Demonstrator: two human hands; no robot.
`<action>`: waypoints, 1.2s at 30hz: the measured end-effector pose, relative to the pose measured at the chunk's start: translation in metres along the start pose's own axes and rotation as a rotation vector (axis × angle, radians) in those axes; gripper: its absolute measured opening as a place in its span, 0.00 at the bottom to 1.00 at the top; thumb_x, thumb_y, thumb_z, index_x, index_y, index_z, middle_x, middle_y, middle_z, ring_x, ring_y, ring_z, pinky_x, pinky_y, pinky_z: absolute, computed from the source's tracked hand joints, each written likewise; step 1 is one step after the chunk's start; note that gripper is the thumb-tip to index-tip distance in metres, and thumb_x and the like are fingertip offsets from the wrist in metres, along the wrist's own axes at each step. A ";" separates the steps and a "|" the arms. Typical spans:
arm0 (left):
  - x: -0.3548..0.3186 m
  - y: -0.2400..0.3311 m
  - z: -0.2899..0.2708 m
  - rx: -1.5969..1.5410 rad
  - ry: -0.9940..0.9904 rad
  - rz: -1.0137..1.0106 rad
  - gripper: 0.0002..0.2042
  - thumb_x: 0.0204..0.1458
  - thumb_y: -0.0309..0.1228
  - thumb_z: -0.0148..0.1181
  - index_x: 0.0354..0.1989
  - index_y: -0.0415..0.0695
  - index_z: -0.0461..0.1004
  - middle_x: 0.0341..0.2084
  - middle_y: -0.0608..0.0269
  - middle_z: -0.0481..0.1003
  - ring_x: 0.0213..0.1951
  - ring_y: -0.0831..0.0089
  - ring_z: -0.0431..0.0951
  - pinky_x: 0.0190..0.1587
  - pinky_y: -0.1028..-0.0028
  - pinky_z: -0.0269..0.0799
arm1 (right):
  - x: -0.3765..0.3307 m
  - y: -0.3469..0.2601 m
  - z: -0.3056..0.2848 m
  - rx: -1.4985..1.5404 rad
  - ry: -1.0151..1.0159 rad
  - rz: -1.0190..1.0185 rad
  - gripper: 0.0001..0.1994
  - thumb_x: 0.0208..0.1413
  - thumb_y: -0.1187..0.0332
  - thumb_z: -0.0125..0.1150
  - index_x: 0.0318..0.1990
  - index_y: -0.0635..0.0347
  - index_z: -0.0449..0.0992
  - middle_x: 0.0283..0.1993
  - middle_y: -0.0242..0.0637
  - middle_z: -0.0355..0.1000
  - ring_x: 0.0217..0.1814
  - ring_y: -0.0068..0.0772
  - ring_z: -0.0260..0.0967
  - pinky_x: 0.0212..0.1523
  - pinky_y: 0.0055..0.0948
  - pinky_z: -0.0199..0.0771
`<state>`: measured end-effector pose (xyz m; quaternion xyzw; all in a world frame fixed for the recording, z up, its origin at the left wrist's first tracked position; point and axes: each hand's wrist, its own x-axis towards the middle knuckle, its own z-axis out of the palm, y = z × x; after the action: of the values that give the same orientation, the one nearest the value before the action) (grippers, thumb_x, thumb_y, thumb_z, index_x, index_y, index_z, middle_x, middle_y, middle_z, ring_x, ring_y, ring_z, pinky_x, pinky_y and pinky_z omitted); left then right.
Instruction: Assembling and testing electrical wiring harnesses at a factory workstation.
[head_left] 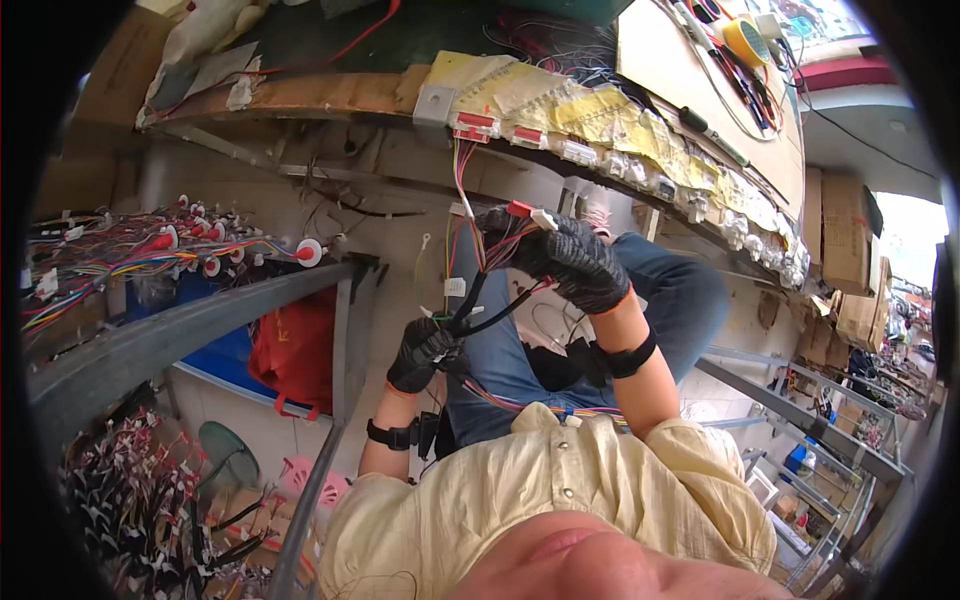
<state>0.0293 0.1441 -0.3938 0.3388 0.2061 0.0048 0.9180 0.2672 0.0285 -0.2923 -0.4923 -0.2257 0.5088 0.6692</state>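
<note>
Gloved hands grip a bundle of thin multicoloured wires [478, 262] below the table's [330, 92] edge.

Right hand [572, 262], in a black knit glove with an orange cuff, is closed around the bundle's upper part, small red and white plastic connectors [530, 213] poking out just above its fingers. Left hand [422, 352], gloved alike, sits lower and to the left, clamped on the black sheathed lower stretch of the same bundle. Above the right hand, a row of white connector blocks [640, 172] lines the table edge; blue jeans [672, 290] lie behind it.
</note>
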 end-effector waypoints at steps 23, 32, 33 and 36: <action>0.062 0.012 -0.012 0.282 -0.293 0.067 0.17 0.48 0.28 0.58 0.46 0.34 0.67 0.33 0.59 0.75 0.29 0.79 0.73 0.32 0.77 0.71 | 0.051 -0.006 0.032 -0.247 0.647 -0.297 0.06 0.52 0.73 0.58 0.35 0.65 0.76 0.30 0.33 0.75 0.30 0.19 0.69 0.32 0.21 0.69; 0.060 0.021 0.001 0.262 -0.171 -0.031 0.14 0.48 0.27 0.57 0.42 0.35 0.68 0.24 0.67 0.73 0.26 0.79 0.73 0.31 0.78 0.71 | 0.054 0.011 0.018 -0.369 0.724 -0.209 0.08 0.52 0.73 0.58 0.38 0.68 0.75 0.33 0.34 0.74 0.31 0.20 0.70 0.31 0.20 0.68; 0.060 0.021 0.000 0.261 -0.169 -0.031 0.14 0.48 0.27 0.57 0.42 0.35 0.68 0.24 0.67 0.73 0.26 0.79 0.73 0.31 0.78 0.71 | 0.054 0.006 0.023 -0.307 0.695 -0.218 0.08 0.52 0.73 0.58 0.38 0.68 0.75 0.33 0.34 0.74 0.31 0.20 0.70 0.31 0.20 0.69; 0.058 0.020 -0.001 0.264 -0.170 -0.026 0.13 0.48 0.26 0.57 0.42 0.35 0.68 0.24 0.66 0.73 0.26 0.79 0.73 0.30 0.78 0.71 | 0.051 -0.004 0.029 -0.251 0.669 -0.214 0.07 0.52 0.74 0.57 0.38 0.68 0.75 0.33 0.35 0.74 0.32 0.21 0.70 0.32 0.20 0.69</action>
<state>0.0844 0.1686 -0.4040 0.4531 0.1308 -0.0629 0.8796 0.2651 0.0874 -0.2869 -0.6832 -0.1055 0.2151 0.6898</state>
